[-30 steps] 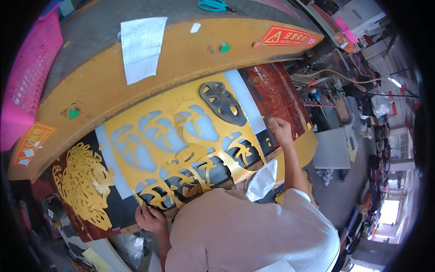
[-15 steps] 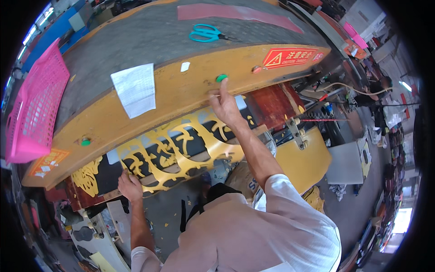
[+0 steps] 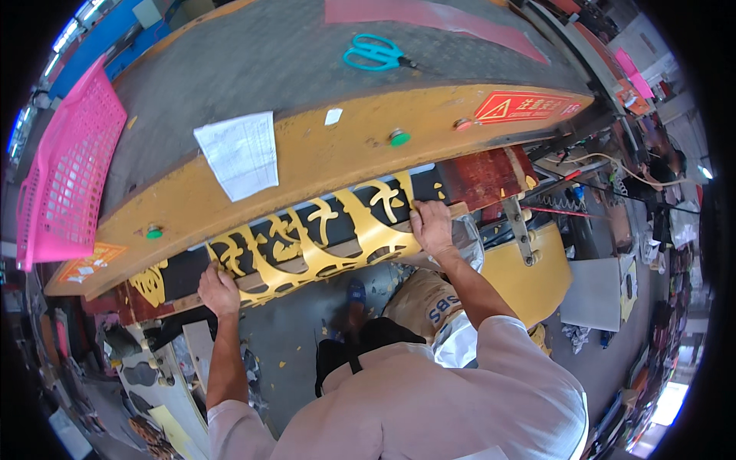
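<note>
A yellow sheet (image 3: 364,222) riddled with cut-out holes stretches between my hands, its near part sagging over the front edge of the bed. My left hand (image 3: 220,291) is closed on the sheet's left end. At its right end, my right hand (image 3: 433,227) grips the sheet's edge, fingers bent over it. Under the sheet lies a dark bed (image 3: 180,282), partly showing through the holes. Above the bed runs the press's long ochre beam (image 3: 307,157), carrying a green button (image 3: 399,138). Loose yellow cut pieces (image 3: 149,285) are heaped left of my left hand.
On the press top lie teal-handled scissors (image 3: 374,54) and a pink strip (image 3: 437,19). A pink basket (image 3: 77,161) stands at the left. A white paper (image 3: 241,153) hangs on the beam. Below right are a printed sack (image 3: 422,303) and a yellow panel (image 3: 529,268).
My right hand has left the green button and come down to the sheet's right end, taking hold of it. The sheet's near part now droops more. My left hand stays at the left end.
</note>
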